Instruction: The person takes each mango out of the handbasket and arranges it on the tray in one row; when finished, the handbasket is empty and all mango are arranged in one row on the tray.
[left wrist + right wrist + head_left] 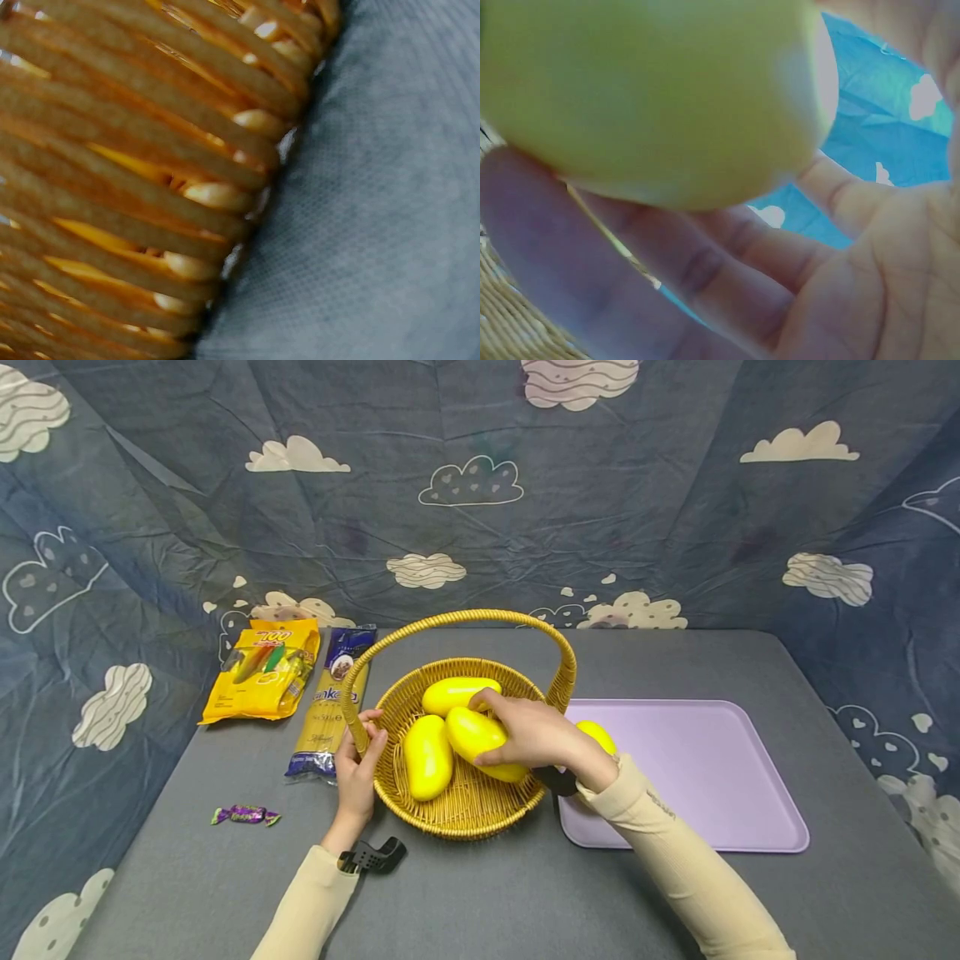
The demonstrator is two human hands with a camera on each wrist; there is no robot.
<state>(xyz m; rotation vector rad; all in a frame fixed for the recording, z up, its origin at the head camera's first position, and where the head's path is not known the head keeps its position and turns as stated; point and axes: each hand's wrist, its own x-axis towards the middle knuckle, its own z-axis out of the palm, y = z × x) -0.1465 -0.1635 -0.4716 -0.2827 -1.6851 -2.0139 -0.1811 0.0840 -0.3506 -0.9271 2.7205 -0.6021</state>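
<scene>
A golden wicker basket (465,817) with a tall arched handle stands in the middle of the table. My left hand (356,777) grips its left rim by the foot of the handle; the left wrist view shows the woven wall (135,172) up close. My right hand (536,735) holds a yellow mango (472,735) over the basket, fingers and thumb around it. The right wrist view shows that mango (660,97) against the curved fingers (727,270). Two more mangoes, one lengthwise (428,760) and one crosswise (450,695), lie inside the basket.
A lilac tray (697,777) lies on the right, with another mango (597,737) at its left side, partly hidden by my right arm. Left of the basket are a spaghetti pack (322,718), a yellow candy bag (262,681) and a purple wrapped candy (246,814).
</scene>
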